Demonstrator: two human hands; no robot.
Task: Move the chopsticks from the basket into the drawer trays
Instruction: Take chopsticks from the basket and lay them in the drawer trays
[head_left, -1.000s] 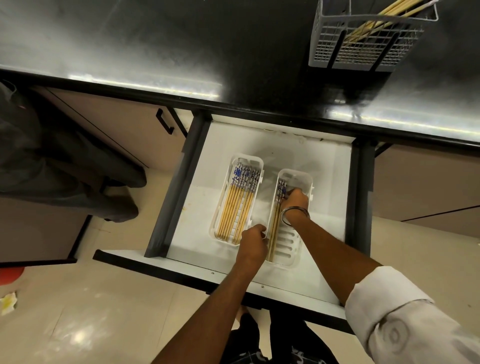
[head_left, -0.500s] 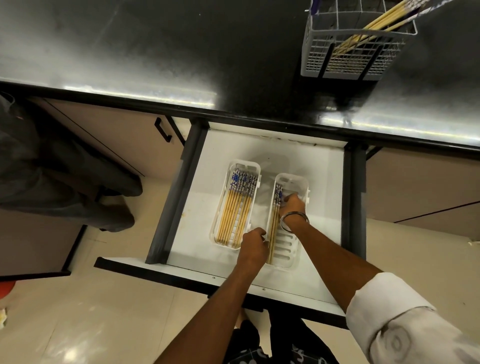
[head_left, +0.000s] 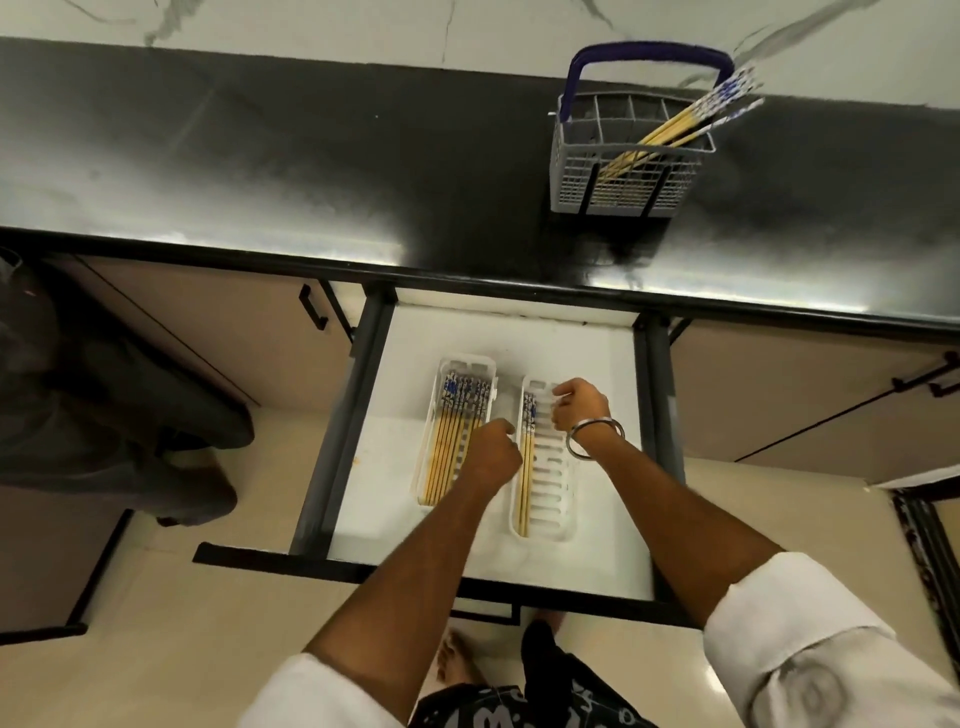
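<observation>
Two white slotted trays lie in the open drawer (head_left: 597, 358). The left tray (head_left: 437, 395) holds several yellow chopsticks (head_left: 451, 436) with blue-patterned tops. The right tray (head_left: 556, 499) has a pair of chopsticks (head_left: 525, 478) along its left side. My left hand (head_left: 493, 452) is curled into a fist between the two trays, touching the right tray's chopsticks. My right hand (head_left: 579, 408) hovers over the top of the right tray, fingers loosely bent and holding nothing. A grey basket (head_left: 576, 182) with a blue handle stands on the black counter, with several chopsticks (head_left: 680, 124) leaning in it.
The black counter (head_left: 311, 156) runs across the view above the drawer. Cabinet doors with black handles (head_left: 311, 312) flank the drawer. Another person's legs (head_left: 130, 415) stand at the left. My feet (head_left: 498, 660) are below the drawer front.
My right hand has lifted off the chopstick tops in the right tray and opened. My left hand has shifted up along the trays. The view has tilted up, showing the whole basket.
</observation>
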